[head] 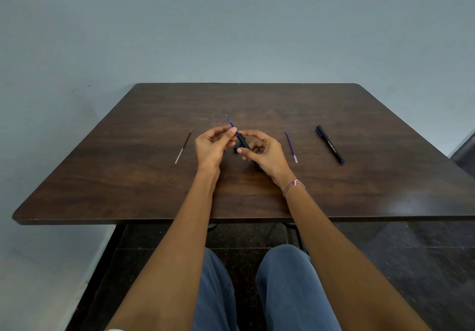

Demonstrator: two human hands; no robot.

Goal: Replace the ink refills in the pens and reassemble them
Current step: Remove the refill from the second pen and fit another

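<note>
Over the middle of the table, my right hand (pixel 264 154) grips a black pen barrel (pixel 243 142). A blue refill (pixel 230 121) sticks out of the barrel's far end, pointing away and to the left, and my left hand (pixel 212 145) pinches it between thumb and fingers. A small black pen part (pixel 236 149) lies on the table between my hands. Another blue refill (pixel 291 146) lies to the right of my right hand. A dark, mostly used refill (pixel 183 147) lies to the left. A whole black pen (pixel 330 144) with its cap on lies at the far right.
The brown wooden table (pixel 154 197) stands against a pale wall. Its near edge runs above my knees in blue jeans. A bracelet is on my right wrist. The dark tiled floor shows below the table.
</note>
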